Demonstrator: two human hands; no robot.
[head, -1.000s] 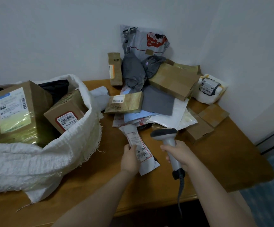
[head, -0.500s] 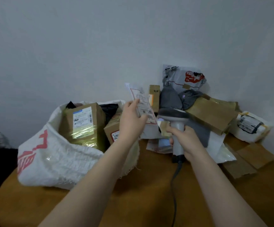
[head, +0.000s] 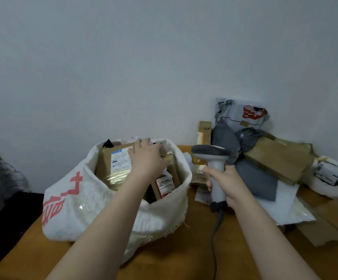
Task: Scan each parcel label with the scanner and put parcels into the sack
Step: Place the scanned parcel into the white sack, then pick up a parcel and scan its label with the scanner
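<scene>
The left grip (head: pixel 146 158) reaches into the open mouth of the white woven sack (head: pixel 79 199), released, fingers loosely stretched over the film-wrapped box (head: pixel 115 162) with a blue-and-white label. A smaller red-labelled box (head: pixel 165 184) stands beside it in the sack. The right grip (head: pixel 224 182) is clenched round the handle of the grey barcode scanner (head: pixel 214 164), held upright just right of the sack, its cable (head: pixel 216 229) trailing down over the tabletop (head: pixel 174 255). Unsorted parcels are heaped at the right: a grey mailer (head: pixel 240 114) against the wall, a brown cardboard parcel (head: pixel 275 158), a white wrapped parcel (head: pixel 329 176).
</scene>
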